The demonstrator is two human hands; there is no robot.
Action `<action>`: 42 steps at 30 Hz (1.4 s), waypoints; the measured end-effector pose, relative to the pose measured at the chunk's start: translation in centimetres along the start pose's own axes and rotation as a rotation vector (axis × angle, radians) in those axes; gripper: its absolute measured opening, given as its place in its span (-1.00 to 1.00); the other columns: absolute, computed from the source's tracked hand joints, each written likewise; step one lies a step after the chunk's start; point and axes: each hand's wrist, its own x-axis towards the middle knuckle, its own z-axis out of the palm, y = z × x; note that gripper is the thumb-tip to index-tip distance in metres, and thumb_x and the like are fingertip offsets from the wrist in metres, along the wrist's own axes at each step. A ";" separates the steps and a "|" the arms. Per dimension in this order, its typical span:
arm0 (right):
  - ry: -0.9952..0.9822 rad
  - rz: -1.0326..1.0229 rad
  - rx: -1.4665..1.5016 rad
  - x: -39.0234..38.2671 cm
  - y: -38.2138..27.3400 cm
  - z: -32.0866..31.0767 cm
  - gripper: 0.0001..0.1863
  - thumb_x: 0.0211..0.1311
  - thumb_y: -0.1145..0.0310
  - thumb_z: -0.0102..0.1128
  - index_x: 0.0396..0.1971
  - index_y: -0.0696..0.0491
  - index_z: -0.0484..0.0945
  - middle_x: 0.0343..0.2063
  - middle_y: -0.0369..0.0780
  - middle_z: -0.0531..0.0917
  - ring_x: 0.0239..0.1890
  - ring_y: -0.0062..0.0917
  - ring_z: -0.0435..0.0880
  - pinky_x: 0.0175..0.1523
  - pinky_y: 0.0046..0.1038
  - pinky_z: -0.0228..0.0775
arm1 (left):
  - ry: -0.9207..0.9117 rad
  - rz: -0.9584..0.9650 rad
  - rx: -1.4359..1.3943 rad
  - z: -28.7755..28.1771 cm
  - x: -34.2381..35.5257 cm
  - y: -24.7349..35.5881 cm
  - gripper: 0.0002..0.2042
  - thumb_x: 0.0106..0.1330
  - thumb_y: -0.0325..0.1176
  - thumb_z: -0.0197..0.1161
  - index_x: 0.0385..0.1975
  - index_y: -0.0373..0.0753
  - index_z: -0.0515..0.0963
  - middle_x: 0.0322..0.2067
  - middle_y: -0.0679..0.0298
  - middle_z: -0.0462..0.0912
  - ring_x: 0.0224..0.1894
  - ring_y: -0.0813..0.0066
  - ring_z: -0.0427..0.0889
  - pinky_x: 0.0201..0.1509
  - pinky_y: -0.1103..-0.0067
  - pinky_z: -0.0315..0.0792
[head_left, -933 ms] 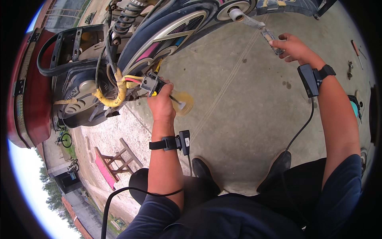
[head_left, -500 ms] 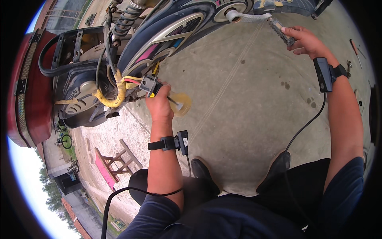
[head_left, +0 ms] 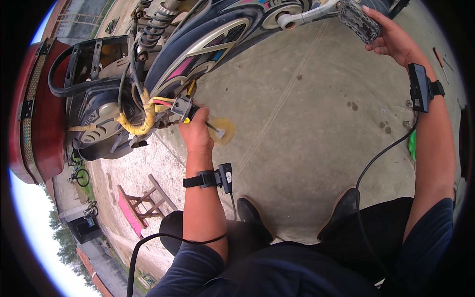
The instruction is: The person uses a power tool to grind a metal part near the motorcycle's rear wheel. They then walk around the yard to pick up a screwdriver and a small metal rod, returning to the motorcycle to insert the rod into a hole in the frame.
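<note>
My left hand (head_left: pixel 196 131) is closed round a grey and black electrical socket (head_left: pixel 184 108). Red and yellow wires run from it to a yellow-wrapped cable (head_left: pixel 143 123) at the rear of a dark electric bike (head_left: pixel 198 47). Beside this hand is a round, translucent yellow shape (head_left: pixel 222 131), partly smeared, with a pale middle and a dark rod; I cannot make out what it is. At the upper right, my right hand (head_left: pixel 391 42) grips the outer edge of a black pedal (head_left: pixel 359 22), thumb on top. A silver crank arm (head_left: pixel 311 14) carries that pedal.
A red top box (head_left: pixel 42 109) is at the far left. Concrete floor (head_left: pixel 297 128) lies below, with a screwdriver (head_left: pixel 439 59) at the right edge. A green object (head_left: pixel 411 146) shows beside my right forearm. A wooden stand (head_left: pixel 143 203) is at lower left.
The pedal and crank arm have swung upward, away from me, with my right hand on the pedal. The pedal now shows its broad face. My left hand has shifted very slightly.
</note>
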 end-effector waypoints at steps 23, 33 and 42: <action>-0.660 -0.107 0.579 -2.7 -7.5 6.9 -0.33 0.47 -0.08 -0.18 0.15 0.28 0.45 -0.36 0.17 0.70 -0.56 -0.10 0.76 -0.56 -0.39 0.70 | 0.043 0.010 0.044 -0.2 0.0 0.1 -0.77 0.06 -0.50 0.33 -0.25 -0.34 0.59 -0.36 0.30 0.61 -0.35 0.49 0.53 -0.22 0.55 0.39; -0.699 -0.071 0.556 -4.1 -8.5 9.7 -0.40 0.48 -0.03 -0.13 0.17 0.21 0.45 -0.30 0.13 0.71 -0.51 -0.15 0.78 -0.55 -0.41 0.70 | 0.039 0.026 0.026 -0.7 0.2 -0.4 -0.77 0.07 -0.50 0.33 -0.24 -0.33 0.57 -0.36 0.30 0.61 -0.35 0.50 0.53 -0.22 0.55 0.39; -0.733 -0.099 0.381 -3.6 -7.2 14.3 -0.42 0.36 -0.14 0.09 0.00 0.12 0.58 -0.34 -0.11 0.73 -0.51 -0.38 0.76 -0.51 -0.55 0.61 | 0.048 0.020 0.030 -0.5 0.1 -0.3 -0.78 0.08 -0.49 0.33 -0.26 -0.31 0.58 -0.39 0.34 0.60 -0.36 0.52 0.51 -0.22 0.56 0.37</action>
